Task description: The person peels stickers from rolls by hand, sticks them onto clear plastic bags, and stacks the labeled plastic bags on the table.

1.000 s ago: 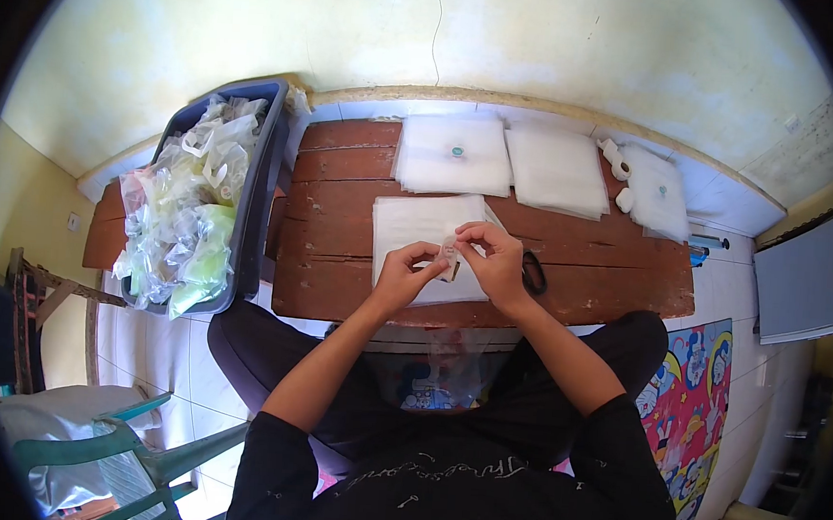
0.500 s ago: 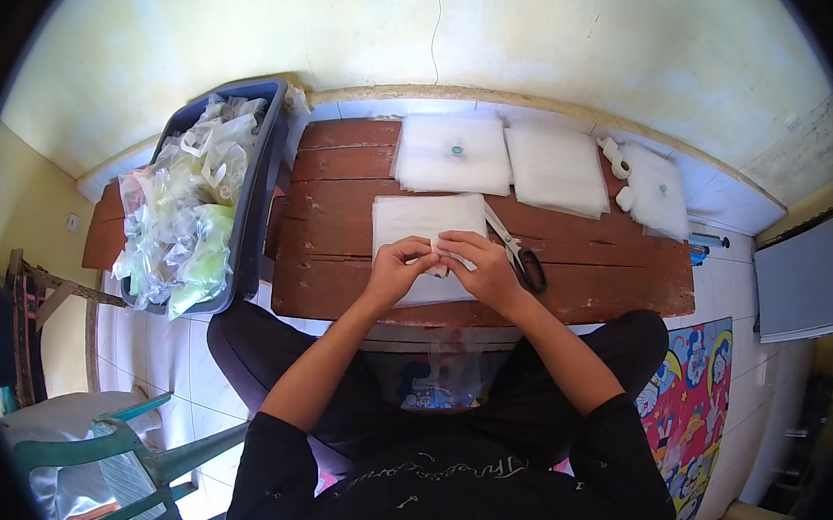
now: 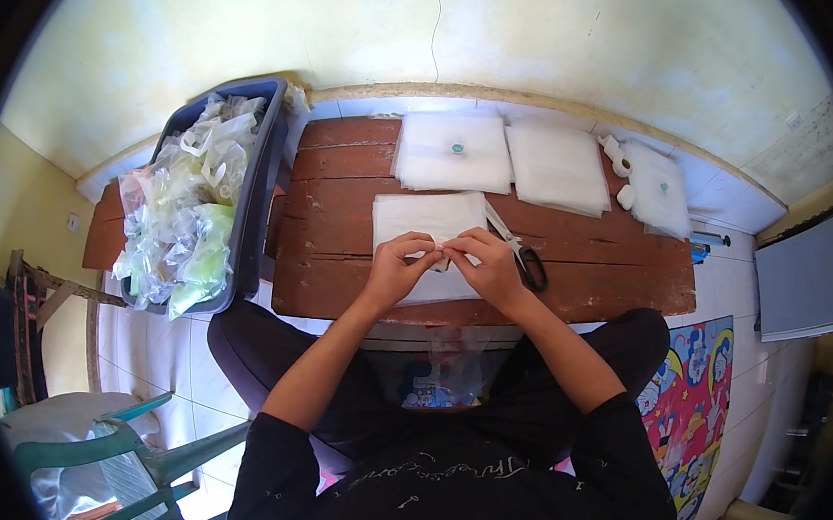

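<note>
Fingers of the left hand (image 3: 401, 267) and right hand (image 3: 488, 268) are drawn nearly closed, tips meeting — they pinch a small whitish piece (image 3: 442, 249), mostly hidden, too small to identify. It sits above the stack of white sheets (image 3: 419, 218) near the table's (image 3: 338, 290) front edge; black-handled scissors (image 3: 531, 265) lie just beside the right hand.

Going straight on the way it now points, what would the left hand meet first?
Most likely the right hand, whose fingertips face the left hand across the small white piece that both seem to pinch; the exact gap is unclear.
</note>
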Demonstrator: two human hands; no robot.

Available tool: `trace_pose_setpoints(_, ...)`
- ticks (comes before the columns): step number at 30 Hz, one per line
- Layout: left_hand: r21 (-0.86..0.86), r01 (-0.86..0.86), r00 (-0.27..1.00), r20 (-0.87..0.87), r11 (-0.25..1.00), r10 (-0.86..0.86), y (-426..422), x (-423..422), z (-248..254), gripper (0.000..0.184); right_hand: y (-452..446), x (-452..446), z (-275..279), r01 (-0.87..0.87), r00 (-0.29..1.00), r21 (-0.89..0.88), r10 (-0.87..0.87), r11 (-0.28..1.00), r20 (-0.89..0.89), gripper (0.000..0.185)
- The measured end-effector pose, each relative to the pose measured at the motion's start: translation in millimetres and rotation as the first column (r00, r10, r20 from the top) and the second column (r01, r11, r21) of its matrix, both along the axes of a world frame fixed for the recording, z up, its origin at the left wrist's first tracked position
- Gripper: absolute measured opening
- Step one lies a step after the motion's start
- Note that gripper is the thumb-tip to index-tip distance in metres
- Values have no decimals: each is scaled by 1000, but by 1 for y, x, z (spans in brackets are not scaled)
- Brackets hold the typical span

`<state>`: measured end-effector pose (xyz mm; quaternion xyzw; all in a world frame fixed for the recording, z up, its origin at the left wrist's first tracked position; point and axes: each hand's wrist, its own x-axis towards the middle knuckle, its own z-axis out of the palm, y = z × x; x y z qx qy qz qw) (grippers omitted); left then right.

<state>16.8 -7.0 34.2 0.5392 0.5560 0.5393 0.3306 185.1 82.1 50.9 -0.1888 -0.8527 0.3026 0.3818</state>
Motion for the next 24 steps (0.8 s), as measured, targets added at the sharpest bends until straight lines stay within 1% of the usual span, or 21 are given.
trace_pose_setpoints(1,15,-18,1000,10,1000,18,0,2,2,11,0,0,1,17,1000,-55,-16,998,9,11)
trace_pose_setpoints(2,29,-35,999,21,999,35,-1,2,3,12,-1,-1,0,16,1000,-55,-16,998,9,11)
trace_pose_setpoints(3,29,-36,999,21,999,35,-1,2,3,12,-3,-2,-2,18,999,-258,-27,966,-32,10)
trace_pose_setpoints(4,50,-52,999,-6,997,53,0,2,3,11,-3,-3,-4,11,996,-449,-48,893,-70,10)
trace_pose_setpoints(5,70,-69,997,-34,995,71,0,2,3,11,-3,-2,-4,11,996,-449,-47,894,-69,10)
trace_pose_setpoints(6,72,-69,997,-34,995,72,0,2,3,11,-1,-1,-5,-13,997,-559,-28,829,-65,12)
trace_pose_setpoints(7,101,-66,994,-77,993,74,0,1,4,11,0,-1,-5,-35,998,-659,-10,751,-64,14)
trace_pose_setpoints(8,128,-60,990,-120,990,76,0,1,4,10,1,-1,-5,-35,998,-659,-11,751,-65,14)
trace_pose_setpoints(9,128,-59,990,-121,990,74,0,0,4,10,1,-1,-5,-86,993,-721,-3,687,-121,15)
trace_pose_setpoints(10,155,-67,971,-217,986,100,0,-1,5,10,2,-1,-4,-140,984,-774,1,617,-177,16)
trace_pose_setpoints(11,183,-72,942,-311,980,128,-1,-2,6,10,3,-1,-3,-140,984,-775,1,617,-178,16)
trace_pose_setpoints(12,183,-72,942,-311,980,128,-1,-2,8,10,3,-1,0,-174,977,-839,-16,515,-212,17)
trace_pose_setpoints(13,208,-61,925,-356,976,133,-2,-2,12,10,2,-1,2,-208,969,-890,-36,406,-243,19)
trace_pose_setpoints(14,233,-48,906,-399,971,140,-3,-2,14,11,2,-1,2,-208,969,-890,-36,407,-243,19)
trace_pose_setpoints(15,233,-48,906,-399,971,141,-3,-2,15,11,2,-2,2,-208,967,-905,-60,370,-247,17)
trace_pose_setpoints(16,247,-82,897,-404,966,180,-2,-3,16,10,2,-3,3,-210,965,-919,-83,333,-250,15)
trace_pose_setpoints(18,260,-116,887,-408,958,218,-1,-7,17,10,1,-3,9,-207,961,-923,-110,323,-254,15)
trace_pose_setpoints(20,322,-215,847,-408,922,340,1,-16,19,10,1,-3,10,-204,957,-928,-136,311,-256,16)
trace_pose_setpoints(22,333,-245,824,-423,910,377,3,-30,17,10,5,-2,7,-199,953,-942,-173,270,-250,17)
trace_pose_setpoints(23,329,-294,794,-438,897,421,4,-37,16,11,7,-2,4,-199,953,-942,-170,270,-250,17)
trace_pose_setpoints(24,325,-343,762,-452,881,464,4,-45,14,12,8,0,-1,-192,957,-953,-170,235,-235,18)
